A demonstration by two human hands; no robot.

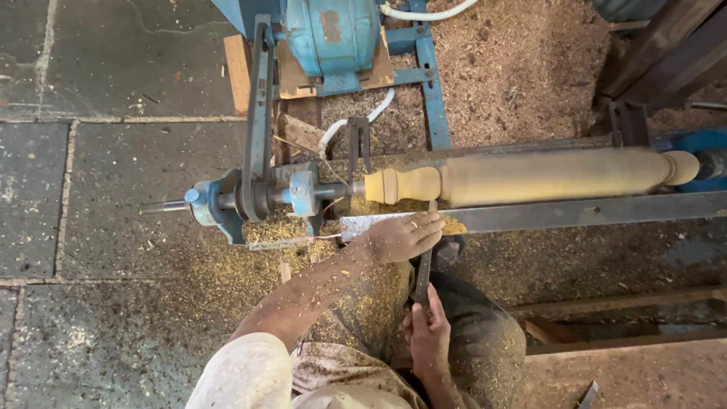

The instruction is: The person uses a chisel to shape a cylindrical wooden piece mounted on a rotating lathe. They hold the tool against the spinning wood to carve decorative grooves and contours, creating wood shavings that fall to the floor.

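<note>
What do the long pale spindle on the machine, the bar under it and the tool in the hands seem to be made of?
Spindle: looks like bare pale wood, matt, with shavings strewn below.
Bar: probably steel, grey and dull, dusty.
Tool: likely dark metal, narrow and straight; the left hand presses it on the bar, the right hand grips its lower end.

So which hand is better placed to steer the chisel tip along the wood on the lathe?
Probably left. The left hand rests on the metal rail, over the chisel near its tip, beside the turned wood. The right hand grips the handle end, farther back.

L hand (405, 236) + R hand (429, 333) on chisel (423, 274) against lathe-mounted wooden spindle (530, 176).
</note>
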